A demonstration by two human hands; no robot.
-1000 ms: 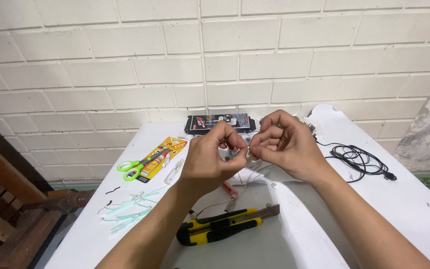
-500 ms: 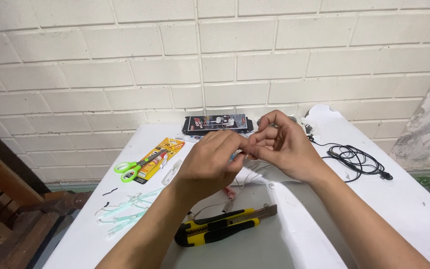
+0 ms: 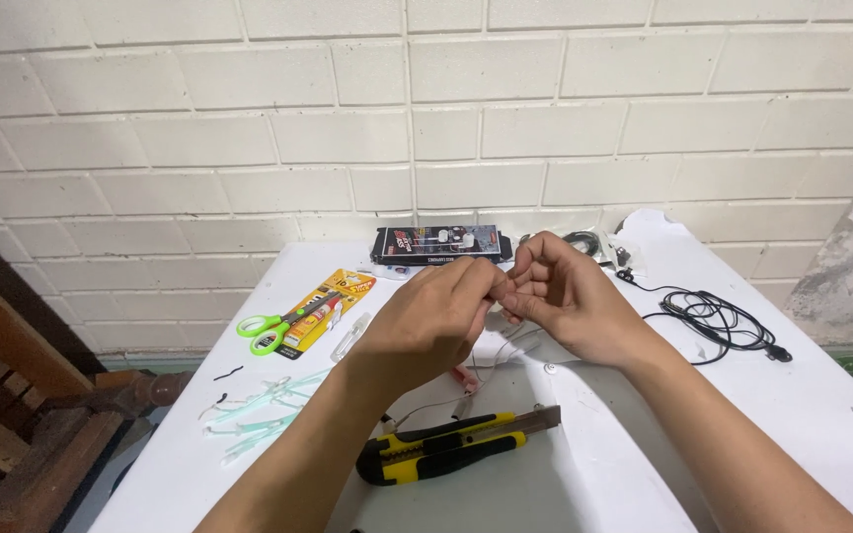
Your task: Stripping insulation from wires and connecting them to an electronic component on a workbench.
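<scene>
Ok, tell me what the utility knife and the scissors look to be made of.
Utility knife: yellow and black body, likely moulded plastic, matte; the exposed tip looks like dull grey metal. Scissors: bright green handles, seemingly glossy plastic; the blades, on a yellow card, look like metal.

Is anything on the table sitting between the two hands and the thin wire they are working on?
Nothing visible does. The left hand and right hand meet fingertip to fingertip above the table, apparently pinching the thin wire that trails down beneath them. The utility knife lies nearer, clear of both.
</scene>
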